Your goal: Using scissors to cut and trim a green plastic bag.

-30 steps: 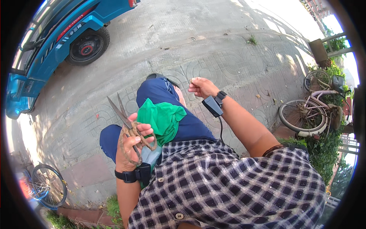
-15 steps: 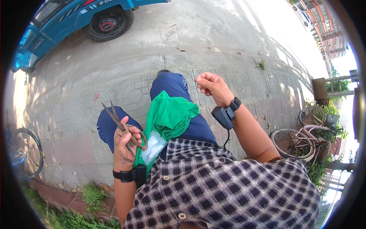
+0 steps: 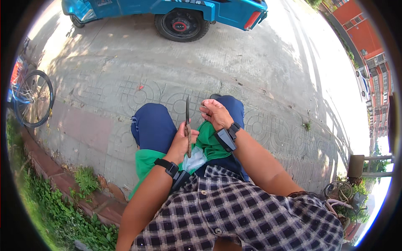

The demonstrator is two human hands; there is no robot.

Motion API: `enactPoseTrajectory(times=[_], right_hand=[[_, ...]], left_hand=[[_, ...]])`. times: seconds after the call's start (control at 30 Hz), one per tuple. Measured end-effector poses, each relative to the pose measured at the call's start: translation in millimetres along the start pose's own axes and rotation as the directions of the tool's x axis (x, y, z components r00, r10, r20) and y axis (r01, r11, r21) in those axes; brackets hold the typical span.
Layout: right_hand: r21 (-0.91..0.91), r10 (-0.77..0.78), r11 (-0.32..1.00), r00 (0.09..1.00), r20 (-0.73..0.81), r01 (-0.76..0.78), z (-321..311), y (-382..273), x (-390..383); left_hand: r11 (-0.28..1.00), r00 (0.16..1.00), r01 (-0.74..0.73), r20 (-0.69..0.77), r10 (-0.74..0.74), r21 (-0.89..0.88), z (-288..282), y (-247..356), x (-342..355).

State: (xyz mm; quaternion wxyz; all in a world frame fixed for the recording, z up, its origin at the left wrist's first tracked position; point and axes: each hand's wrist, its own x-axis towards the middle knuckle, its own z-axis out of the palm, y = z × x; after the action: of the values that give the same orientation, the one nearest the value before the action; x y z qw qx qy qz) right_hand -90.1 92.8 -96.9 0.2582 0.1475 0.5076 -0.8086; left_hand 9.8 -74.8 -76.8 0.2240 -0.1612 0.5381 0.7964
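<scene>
My left hand [image 3: 180, 142] is closed around a pair of scissors [image 3: 187, 112] with dark blades and brown-wrapped handles. The blades point away from me and look together, seen nearly edge-on. To the right of the blade tips is my right hand [image 3: 217, 115], its thumb and forefinger pinched; whatever they hold is too small to make out. A green cloth [image 3: 209, 144] lies over my lap between and below the hands. On it, beside my left wrist, rests a crumpled whitish piece of cloth or plastic [image 3: 195, 160].
My knees in blue trousers [image 3: 154, 125] stick out ahead over patterned paving [image 3: 167, 92]. A blue three-wheeled vehicle [image 3: 182, 25] stands at the far side. One bicycle wheel [image 3: 34, 98] is at the left, a pinkish bicycle [image 3: 338, 201] at the right. Brick edging [image 3: 63, 184] borders plants at lower left.
My left hand has brought the scissors rightward, close to my right hand, and the spread blades have come together. My view has swung left, so the vehicle sits further right. My right hand stays pinched.
</scene>
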Motion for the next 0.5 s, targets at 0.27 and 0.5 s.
enactPoseTrajectory(times=[0.27,0.5], right_hand=[[-0.027,-0.017,0.999,0.999,-0.029,0.017,-8.8,7.2,9.4],[-0.039,-0.019,0.999,1.0,-0.024,0.018,-9.3,26.4,17.1]], left_hand=[[0.991,0.998,0.03,0.055,-0.037,0.13,11.0,-20.0,4.3],[0.993,1.0,-0.008,0.021,0.005,0.118,24.3,-27.1,9.9]])
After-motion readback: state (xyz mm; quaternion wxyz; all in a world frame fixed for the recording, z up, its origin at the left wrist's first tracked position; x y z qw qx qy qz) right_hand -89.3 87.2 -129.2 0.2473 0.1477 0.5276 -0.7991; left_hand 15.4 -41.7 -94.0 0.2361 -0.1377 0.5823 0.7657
